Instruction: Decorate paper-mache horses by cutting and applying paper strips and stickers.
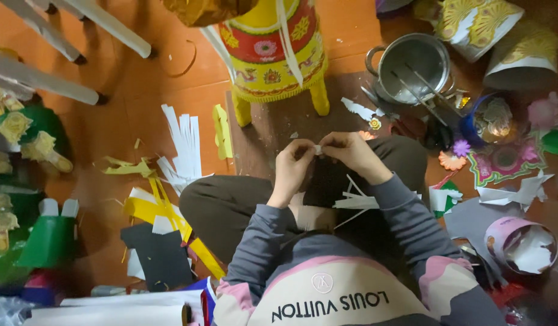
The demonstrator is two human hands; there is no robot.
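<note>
No packages, labels, signs or screens visible

Both hands' fingers (pixel 303 148) pinch a small white paper piece (pixel 318 148) over the lap

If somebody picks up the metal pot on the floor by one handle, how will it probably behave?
The metal pot looks rigid, so it would probably keep its shape. It seems light for its size, being thin-walled and nearly empty. The two thin sticks leaning loose inside would likely slide or fall out if it tips, and lifting by one side handle would probably tilt it.
</note>
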